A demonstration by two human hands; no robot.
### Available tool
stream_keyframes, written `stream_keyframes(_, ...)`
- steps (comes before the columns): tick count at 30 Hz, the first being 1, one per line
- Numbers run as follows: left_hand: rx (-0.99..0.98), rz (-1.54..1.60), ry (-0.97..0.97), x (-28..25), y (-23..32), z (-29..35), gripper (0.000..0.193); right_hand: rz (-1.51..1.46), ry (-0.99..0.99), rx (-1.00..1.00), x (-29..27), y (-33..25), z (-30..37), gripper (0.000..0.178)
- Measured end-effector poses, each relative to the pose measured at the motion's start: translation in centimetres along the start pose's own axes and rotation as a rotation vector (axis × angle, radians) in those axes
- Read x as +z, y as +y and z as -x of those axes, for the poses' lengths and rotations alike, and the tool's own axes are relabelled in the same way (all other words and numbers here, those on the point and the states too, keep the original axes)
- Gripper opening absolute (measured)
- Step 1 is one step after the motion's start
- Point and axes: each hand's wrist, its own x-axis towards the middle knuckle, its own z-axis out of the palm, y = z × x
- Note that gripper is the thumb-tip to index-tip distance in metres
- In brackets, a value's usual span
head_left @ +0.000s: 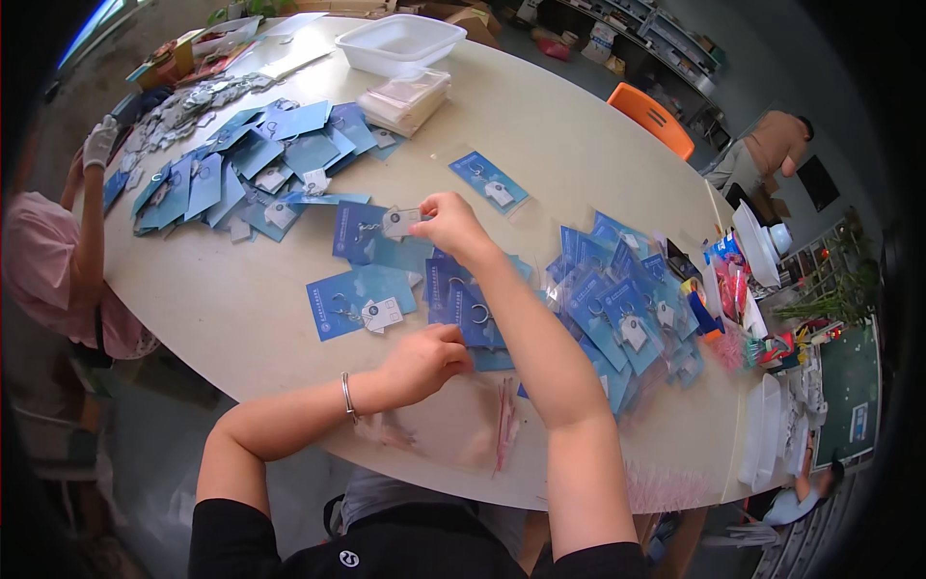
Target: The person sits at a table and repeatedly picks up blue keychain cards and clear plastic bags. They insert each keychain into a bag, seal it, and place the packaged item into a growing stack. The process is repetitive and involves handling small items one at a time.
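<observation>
My right hand [449, 228] reaches to the middle of the table, its fingers pinching the edge of a white shirt-shaped keychain [399, 223]. That keychain lies over a blue card [359, 232]. Nearer to me, my left hand [422, 367] has its fingers curled together beside a group of blue cards with key rings [463, 307]; whatever it may hold is hidden. Another blue card [333, 305] with a white keychain [382, 314] lies just beyond that hand. Clear plastic bags [439, 429] lie on the table below my left hand.
Blue cards with keychains [256, 154] are heaped at far left, near loose keychains [198, 101]. Bagged cards [617, 299] pile up on the right; one bagged card [489, 181] lies apart. Beyond stand a bag stack [405, 96] and white bin [400, 41]. A gloved co-worker [58, 261] sits left.
</observation>
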Motion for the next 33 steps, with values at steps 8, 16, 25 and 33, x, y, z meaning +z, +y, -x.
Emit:
stream_keyframes(8, -0.252, 0.158, -0.101, -1.5, 1.1, -0.9, 0.016, -0.445, 0.311, 0.032, -10.8, 3.4, 11.8, 0.022)
stream_keyframes(16, -0.115, 0.119, -0.111, -0.9, 0.8, -0.8, 0.012, -0.504, 0.476, 0.055, -9.6, 8.8, 10.2, 0.021)
stream_keyframes(25, -0.425, 0.379, -0.072, -1.2, 0.5, -0.8, 0.015, -0.728, 0.782, -0.117, -12.1, 7.4, 10.7, 0.033)
stream_keyframes(33, -0.515, 0.471, -0.071, -2.3, 0.5, -1.2, 0.019, -0.614, 0.231, 0.189, -14.7, 5.7, 20.1, 0.039)
